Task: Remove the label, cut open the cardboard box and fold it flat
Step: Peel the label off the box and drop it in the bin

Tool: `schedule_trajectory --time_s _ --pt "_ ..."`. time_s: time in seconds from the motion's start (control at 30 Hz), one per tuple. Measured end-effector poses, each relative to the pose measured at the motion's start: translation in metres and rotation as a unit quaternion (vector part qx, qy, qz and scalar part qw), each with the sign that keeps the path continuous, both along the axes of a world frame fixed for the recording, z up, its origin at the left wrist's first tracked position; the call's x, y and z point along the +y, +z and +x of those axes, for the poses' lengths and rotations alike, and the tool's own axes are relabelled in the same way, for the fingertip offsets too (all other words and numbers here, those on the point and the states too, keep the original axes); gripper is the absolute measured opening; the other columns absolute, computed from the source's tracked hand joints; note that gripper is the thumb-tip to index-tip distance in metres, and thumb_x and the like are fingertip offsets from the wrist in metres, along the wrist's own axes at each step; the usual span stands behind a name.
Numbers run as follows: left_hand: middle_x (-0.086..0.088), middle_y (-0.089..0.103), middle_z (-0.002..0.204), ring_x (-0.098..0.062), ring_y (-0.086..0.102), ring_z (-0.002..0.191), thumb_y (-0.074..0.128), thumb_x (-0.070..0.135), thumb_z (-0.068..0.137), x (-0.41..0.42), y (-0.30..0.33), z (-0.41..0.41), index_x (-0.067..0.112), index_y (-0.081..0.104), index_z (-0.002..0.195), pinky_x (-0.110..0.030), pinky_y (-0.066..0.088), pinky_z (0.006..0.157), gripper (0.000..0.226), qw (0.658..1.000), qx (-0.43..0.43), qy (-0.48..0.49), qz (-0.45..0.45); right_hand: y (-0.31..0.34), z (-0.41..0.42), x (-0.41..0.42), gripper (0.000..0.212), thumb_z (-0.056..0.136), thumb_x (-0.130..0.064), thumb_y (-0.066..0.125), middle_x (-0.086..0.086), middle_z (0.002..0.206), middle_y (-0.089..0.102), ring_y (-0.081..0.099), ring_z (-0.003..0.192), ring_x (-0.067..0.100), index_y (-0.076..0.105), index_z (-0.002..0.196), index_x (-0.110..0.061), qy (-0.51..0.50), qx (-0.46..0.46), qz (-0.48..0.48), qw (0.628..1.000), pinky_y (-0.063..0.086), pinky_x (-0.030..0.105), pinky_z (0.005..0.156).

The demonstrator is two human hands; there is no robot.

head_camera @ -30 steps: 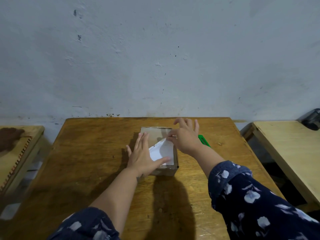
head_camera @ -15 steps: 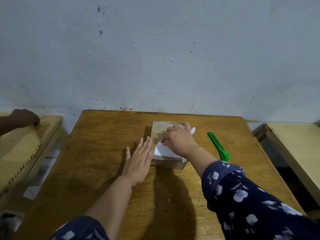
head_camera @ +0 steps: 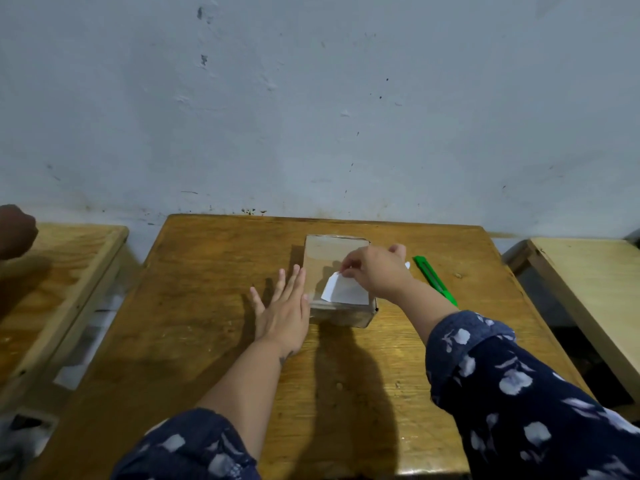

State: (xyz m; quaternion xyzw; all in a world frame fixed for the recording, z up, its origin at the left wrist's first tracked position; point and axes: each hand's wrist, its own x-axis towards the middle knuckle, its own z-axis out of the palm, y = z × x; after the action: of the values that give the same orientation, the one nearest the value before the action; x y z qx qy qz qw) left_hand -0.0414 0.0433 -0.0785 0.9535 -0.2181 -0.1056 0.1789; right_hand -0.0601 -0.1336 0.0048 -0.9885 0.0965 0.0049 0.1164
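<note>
A small cardboard box wrapped in clear tape lies flat in the middle of the wooden table. A white label is stuck on its near half, with the far corner lifted. My right hand pinches that lifted corner from above. My left hand lies flat with fingers spread, pressed against the box's left side. A green utility knife rests on the table just right of the box, partly hidden behind my right wrist.
A grey wall stands right behind the table. A second wooden table stands to the left, with another person's hand at its far edge. A pale table stands to the right, across a narrow gap.
My right hand has peeled the label's far corner up and back toward me. My left hand slid off the box top to its left side. The view shifted, revealing the knife.
</note>
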Motion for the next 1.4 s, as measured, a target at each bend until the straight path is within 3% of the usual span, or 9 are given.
schedule_trajectory --time_s 0.3,0.5,0.63,0.77,0.9,1.07,1.2,1.3,1.4 --pt "0.014 -0.018 0.158 -0.011 -0.022 0.144 0.005 0.037 0.101 -0.001 0.006 0.001 0.03 -0.014 0.15 -0.061 -0.013 0.113 0.053 0.999 -0.003 -0.009 0.037 0.004 -0.026 -0.028 0.016 0.095 -0.03 0.052 -0.007 0.083 0.062 0.056 0.076 0.015 0.065 0.089 -0.023 -0.175 0.0 0.244 0.954 0.043 0.033 0.077" --pt "0.011 -0.018 0.158 -0.013 -0.021 0.145 0.006 0.036 0.102 -0.004 0.012 -0.003 0.027 -0.013 0.151 -0.061 -0.013 0.113 0.053 0.999 -0.005 -0.019 0.045 0.008 -0.048 -0.045 0.014 0.095 -0.017 0.053 0.003 0.088 0.06 0.054 0.077 0.021 0.064 0.086 -0.018 -0.352 -0.13 0.413 0.83 0.046 0.03 0.062" --pt "0.008 -0.016 0.159 -0.014 -0.02 0.145 0.008 0.037 0.102 -0.007 0.014 -0.003 0.025 -0.009 0.151 -0.059 -0.013 0.114 0.054 0.999 -0.005 -0.015 0.049 0.026 -0.064 -0.06 0.003 0.091 -0.019 0.061 0.003 0.091 0.062 0.057 0.081 0.02 0.064 0.09 -0.017 -0.346 -0.091 0.363 0.86 0.049 0.032 0.069" --pt "0.003 0.021 0.159 -0.015 0.011 0.148 0.022 0.034 0.102 -0.023 0.028 -0.019 0.023 0.026 0.149 -0.046 0.0 0.117 0.048 0.99 -0.11 -0.008 -0.086 0.036 -0.078 -0.053 0.009 0.088 -0.017 0.064 -0.002 0.081 0.059 0.051 0.07 0.01 0.068 0.095 -0.012 -0.318 -0.061 0.377 0.867 0.036 0.021 0.053" --pt "0.007 0.061 0.122 -0.014 0.052 0.118 0.034 0.035 0.097 -0.057 0.051 -0.058 0.024 0.06 0.12 -0.035 0.035 0.101 0.036 0.942 -0.198 -0.144 -0.227 0.029 -0.092 -0.044 0.011 0.086 -0.016 0.067 0.0 0.073 0.059 0.051 0.065 0.011 0.07 0.091 -0.007 -0.348 -0.06 0.383 0.854 0.038 0.022 0.053" --pt "0.013 0.056 0.132 -0.011 0.049 0.122 0.056 0.052 0.088 -0.09 0.056 -0.085 0.028 0.056 0.127 -0.029 0.032 0.097 0.045 0.962 -0.092 -0.157 -0.202 0.028 -0.12 -0.045 0.006 0.086 -0.014 0.068 0.005 0.071 0.062 0.055 0.059 0.016 0.069 0.083 -0.009 -0.353 -0.053 0.48 0.801 0.047 0.025 0.054" --pt "0.01 0.071 0.095 -0.014 0.063 0.091 0.067 0.042 0.083 -0.104 0.066 -0.1 0.029 0.07 0.093 -0.035 0.045 0.086 0.017 0.96 -0.036 -0.134 -0.241 0.031 -0.157 -0.061 0.009 0.087 -0.013 0.066 0.006 0.07 0.062 0.052 0.056 0.015 0.07 0.091 -0.006 -0.35 -0.081 0.52 0.775 0.045 0.025 0.053" --pt "0.009 0.071 0.078 -0.013 0.065 0.078 0.075 0.034 0.078 -0.119 0.077 -0.122 0.027 0.07 0.076 -0.033 0.051 0.073 0.009 0.955 0.043 -0.11 -0.271 0.034 -0.189 -0.074 0.007 0.089 -0.013 0.063 0.009 0.08 0.065 0.055 0.061 0.016 0.069 0.092 -0.013 -0.304 -0.08 0.518 0.795 0.047 0.026 0.058" --pt "0.006 0.072 0.081 -0.013 0.066 0.083 0.077 0.032 0.076 -0.132 0.079 -0.148 0.026 0.07 0.072 -0.033 0.052 0.076 0.01 0.96 0.062 -0.113 -0.25 0.033 -0.223 -0.09 0.021 0.089 -0.024 0.064 0.005 0.104 0.055 0.052 0.088 0.015 0.07 0.108 -0.026 -0.204 -0.033 0.331 0.921 0.046 0.027 0.077"
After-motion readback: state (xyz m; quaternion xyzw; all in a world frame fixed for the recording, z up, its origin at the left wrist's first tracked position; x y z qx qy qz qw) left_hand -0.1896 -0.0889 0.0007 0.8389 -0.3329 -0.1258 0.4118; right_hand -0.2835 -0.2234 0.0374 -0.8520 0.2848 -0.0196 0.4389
